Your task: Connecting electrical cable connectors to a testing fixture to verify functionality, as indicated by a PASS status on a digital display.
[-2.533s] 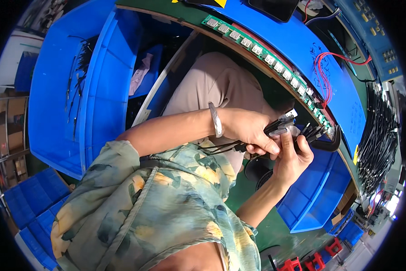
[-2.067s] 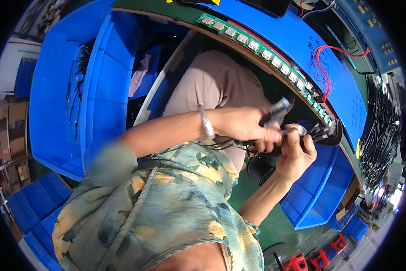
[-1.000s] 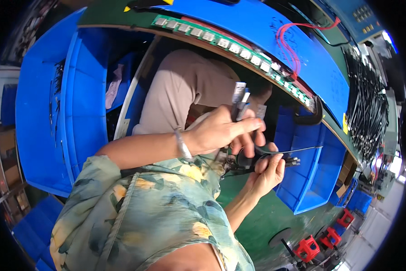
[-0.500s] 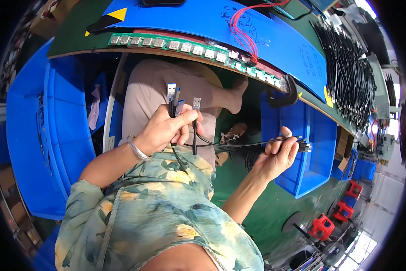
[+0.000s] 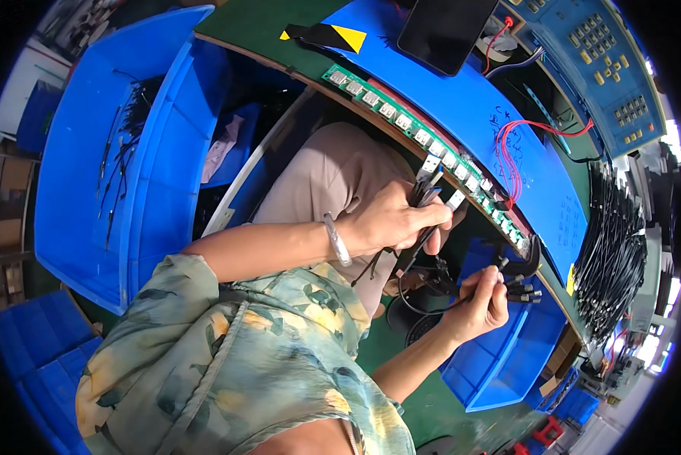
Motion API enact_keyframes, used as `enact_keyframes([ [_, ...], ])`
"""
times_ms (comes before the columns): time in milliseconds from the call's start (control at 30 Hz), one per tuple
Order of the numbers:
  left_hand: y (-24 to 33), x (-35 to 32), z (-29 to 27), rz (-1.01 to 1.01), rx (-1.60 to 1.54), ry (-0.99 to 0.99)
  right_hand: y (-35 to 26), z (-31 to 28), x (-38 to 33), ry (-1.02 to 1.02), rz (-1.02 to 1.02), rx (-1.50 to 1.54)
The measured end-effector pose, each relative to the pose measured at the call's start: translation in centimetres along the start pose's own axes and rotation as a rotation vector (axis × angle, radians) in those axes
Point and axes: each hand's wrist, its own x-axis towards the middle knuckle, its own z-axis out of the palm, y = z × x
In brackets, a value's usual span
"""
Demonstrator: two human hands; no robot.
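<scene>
Black USB cables run between my two closed hands. My left hand [image 5: 392, 218] grips several of them near their metal USB plugs [image 5: 430, 166], which point up at a long green circuit board [image 5: 386, 110] lined with metal sockets along the bench edge. The plugs are close to the sockets; whether any is inside one I cannot tell. Farther right, my right hand [image 5: 478, 305] pinches the other ends, with small black connectors [image 5: 524, 294] sticking out past the fingers. A cable sags in a loop between the hands.
A large bundle of black cables [image 5: 617, 243] lies at the bench's right end. A black clamp [image 5: 528, 262] grips the bench edge. Blue bins stand left [image 5: 154, 189] and lower right [image 5: 499, 356]. A dark phone-like screen [image 5: 448, 34] and a blue keypad device [image 5: 594, 68] sit behind.
My left hand has moved right and up with the USB plugs to the circuit board. The right hand has shifted slightly down with its cable ends. The view has turned and shifted left.
</scene>
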Motion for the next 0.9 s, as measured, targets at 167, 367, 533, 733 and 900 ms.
enact_keyframes([
  [167,-0.1,1.2,0.0,0.033,0.001,-0.010,-0.3,1.9,0.3,-0.043,0.082,-0.022],
  [367,0.2,1.2,0.2,0.042,0.022,0.001,-0.5,2.5,0.6,-0.069,0.107,-0.064],
  [533,-0.1,1.1,0.3,0.050,0.093,0.027,0.0,2.8,0.7,-0.107,0.073,-0.096],
  [733,0.5,1.0,0.8,0.110,0.117,0.068,-0.2,3.0,0.7,-0.094,0.075,-0.112],
  [900,0.5,1.3,0.7,0.079,0.102,0.051,0.0,3.1,0.9,-0.108,0.086,-0.108],
])
